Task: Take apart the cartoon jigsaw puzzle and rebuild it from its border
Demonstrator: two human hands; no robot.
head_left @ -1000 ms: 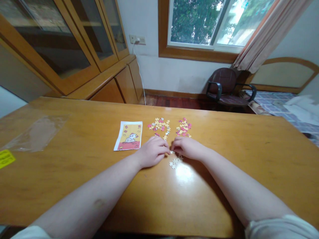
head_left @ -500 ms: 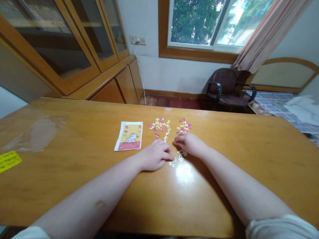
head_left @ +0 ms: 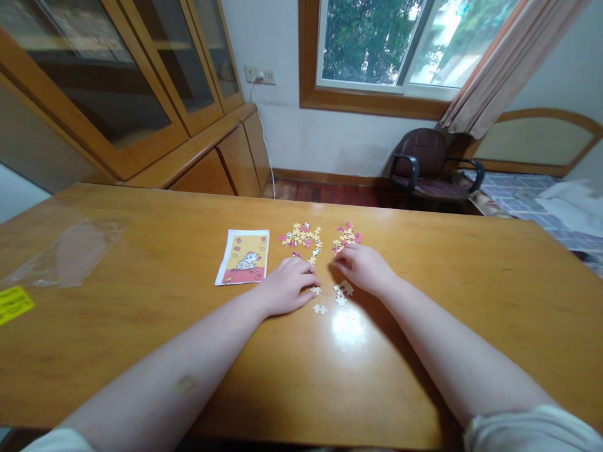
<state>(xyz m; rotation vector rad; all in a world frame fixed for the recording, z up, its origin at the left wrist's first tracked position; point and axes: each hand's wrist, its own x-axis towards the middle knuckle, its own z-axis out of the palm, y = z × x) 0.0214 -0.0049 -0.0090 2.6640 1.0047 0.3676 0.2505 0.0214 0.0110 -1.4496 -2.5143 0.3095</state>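
Observation:
My left hand [head_left: 285, 284] rests knuckles-up on the wooden table [head_left: 141, 326], fingers curled, its fingertips touching a pale puzzle piece [head_left: 315, 290]. My right hand [head_left: 365, 267] lies just right of it, fingers bent and reaching into the right heap of yellow and pink puzzle pieces [head_left: 347, 236]. Whether it pinches a piece is hidden. A second heap of pieces [head_left: 301, 238] lies above my left hand. A few pale pieces [head_left: 340, 294] lie between my hands, one loose piece [head_left: 320, 309] nearer me. A picture card [head_left: 244, 256] with a yellow and red drawing lies left of my left hand.
A clear plastic bag [head_left: 70, 251] and a yellow slip [head_left: 13, 303] lie at the table's left side. Wooden cabinets [head_left: 141, 94] stand behind on the left. A dark office chair [head_left: 424, 166] sits under the window beyond the far edge.
My right hand has moved away from me, from the pale pieces up to the right heap. My left hand drew slightly apart, leaving the pale pieces uncovered and more spread out.

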